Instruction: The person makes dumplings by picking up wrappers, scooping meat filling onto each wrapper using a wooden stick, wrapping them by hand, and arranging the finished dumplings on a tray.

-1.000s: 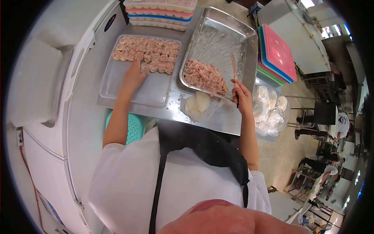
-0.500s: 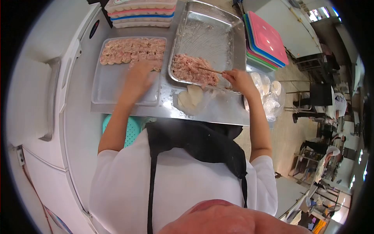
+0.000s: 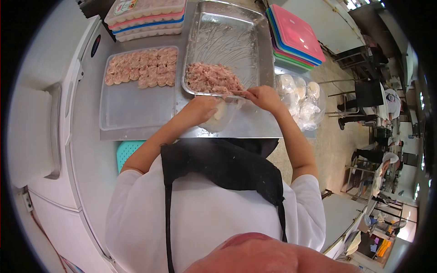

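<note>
My left hand [image 3: 203, 109] is at the front edge of the metal tray, its fingers curled onto a round white dumpling wrapper [image 3: 220, 112] in a loose pile on a plastic sheet. Gripped in my right hand [image 3: 265, 97] is a thin wooden stick [image 3: 238, 93], its tip at the raw minced meat [image 3: 213, 78] heaped in the near end of the metal tray [image 3: 266, 50]. To the left, a clear plastic tray [image 3: 136, 108] holds rows of filled dumplings [image 3: 142, 66], packed close together across its far half.
Stacked boxes of dumplings [image 3: 144, 19] stand at the back left, coloured plastic lids [image 3: 298, 35] at the back right. Bagged white wrappers [image 3: 298, 98] lie on the right. A turquoise basket [image 3: 129, 151] sits below the table edge. Other people work farther right.
My left hand has moved right, from the dumpling rows to the wrappers. My right hand has drawn the stick down toward the tray's near edge. The view has shifted slightly.
</note>
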Demonstrator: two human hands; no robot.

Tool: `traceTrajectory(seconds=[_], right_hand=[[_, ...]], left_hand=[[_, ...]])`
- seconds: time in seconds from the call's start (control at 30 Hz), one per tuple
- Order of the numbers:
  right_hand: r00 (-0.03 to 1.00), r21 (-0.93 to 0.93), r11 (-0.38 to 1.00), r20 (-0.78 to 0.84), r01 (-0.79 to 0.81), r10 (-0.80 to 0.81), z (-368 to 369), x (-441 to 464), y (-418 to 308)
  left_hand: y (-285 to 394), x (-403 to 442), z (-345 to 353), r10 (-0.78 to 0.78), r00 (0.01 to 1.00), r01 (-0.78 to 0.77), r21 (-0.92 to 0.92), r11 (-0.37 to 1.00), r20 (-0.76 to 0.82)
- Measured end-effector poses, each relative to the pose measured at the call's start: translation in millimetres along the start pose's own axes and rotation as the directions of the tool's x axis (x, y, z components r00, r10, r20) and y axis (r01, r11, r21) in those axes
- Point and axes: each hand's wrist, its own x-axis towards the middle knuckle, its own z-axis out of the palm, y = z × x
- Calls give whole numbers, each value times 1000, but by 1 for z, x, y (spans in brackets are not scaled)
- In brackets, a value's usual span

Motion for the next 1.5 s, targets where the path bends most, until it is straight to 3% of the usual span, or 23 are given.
traceTrajectory(seconds=[0.07, 0.17, 0.27, 0.33, 0.47, 0.57, 0.67, 0.7, 0.8, 0.83, 0.9, 0.93, 0.97, 1.07, 1.2, 1.3, 1.4, 1.5], right_hand=[[999, 218, 975, 27, -42, 37, -1, 0, 4], [989, 141, 990, -150, 11, 10, -3, 5, 4], [954, -1, 994, -283, 105, -101, -24, 14, 6], [951, -103, 988, -278, 111, -136, -39, 12, 2], [969, -384, 918, -175, 98, -176, -49, 2, 4], [993, -390, 919, -76, 59, -96, -32, -4, 7], [999, -330, 943, 14, -33, 40, -16, -8, -3], [998, -300, 953, 19, -49, 57, -17, -10, -7], [997, -32, 997, -43, -68, 67, -3, -13, 2], [995, -24, 999, -90, -39, 37, -3, -12, 2], [983, -8, 1000, -182, 18, -19, -4, -10, -3], [987, -91, 996, -160, 1, -15, -10, -7, -9], [990, -174, 985, -140, -16, -8, -17, -2, -16], [998, -289, 956, -32, -58, 51, -9, 6, -35], [1000, -184, 983, -16, -3, 0, -17, 10, -44], [980, -257, 965, -179, 45, -93, -25, 22, -46], [999, -378, 925, -10, 28, -35, -16, 37, -54], [999, -163, 985, -15, 48, -51, 0, 37, -53]], left_hand=[[-3, 3, 10, 13, 1000, -13, 3, 1000, -28], [-11, 9, 29, 149, 987, -146, 49, 988, -53], [-12, 4, 41, 65, 998, -53, 339, 939, -23], [-15, 7, 41, 67, 998, -60, 292, 955, -11], [-1, 14, 29, -43, 999, 42, 43, 998, 14], [8, 25, 10, -130, 991, 126, -92, 988, -33], [3, 33, -2, -74, 928, -2, -204, 979, -365], [9, 30, -12, -167, 907, 78, -237, 968, -386], [2, 22, -33, -321, 938, 157, -659, 736, -134], [-3, 18, -36, -262, 965, 182, -666, 723, -21], [-3, 9, -28, -185, 978, 205, -649, 733, 100], [-4, 4, -21, -146, 976, 217, -639, 738, 163], [-11, 1, -11, -147, 959, 252, -495, 831, 241], [-4, 2, -6, 64, 996, -58, -86, 995, 68], [0, 5, -5, -8, 1000, 10, -108, 994, 21], [-4, 8, 2, 28, 999, -31, -84, 996, -33], [-3, 12, 2, -13, 999, 9, -110, 994, -37], [-6, 15, -6, -69, 997, 76, -268, 960, 34]])
